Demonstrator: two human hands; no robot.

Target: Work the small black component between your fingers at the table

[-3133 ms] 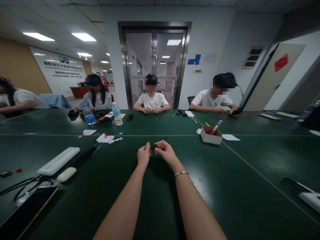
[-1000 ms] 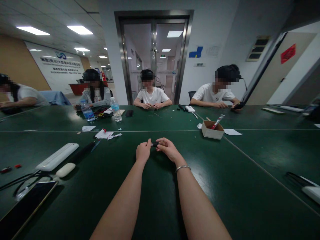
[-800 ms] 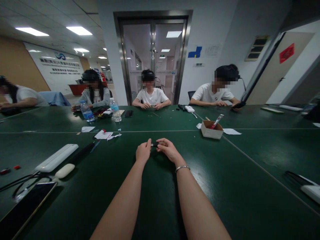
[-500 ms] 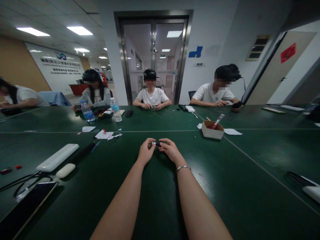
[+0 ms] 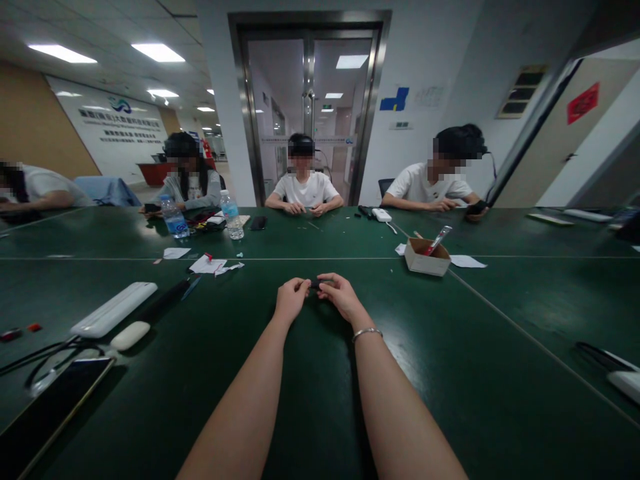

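Above the green table (image 5: pixel 320 373), my two hands meet over a small black USB stick (image 5: pixel 315 283). My left hand (image 5: pixel 291 298) is closed, its thumb and fingertips pinching the left end and covering it. On the other end, my right hand (image 5: pixel 341 297) grips the black body between thumb and fingers. A silver bracelet (image 5: pixel 367 333) circles my right wrist. Only a short dark stretch of the stick shows between the fingertips.
To the left lie a white power bank (image 5: pixel 115 309), a white oval case (image 5: pixel 131 336), a cable and a phone (image 5: pixel 55 413). A small open box (image 5: pixel 427 262) stands ahead right; paper scraps (image 5: pixel 207 265) and bottles (image 5: pixel 232 217) ahead left. Several people sit around the table.
My left fingers have closed over the stick's silver end, which showed half a second ago. The right hand keeps its hold, almost in the same place.
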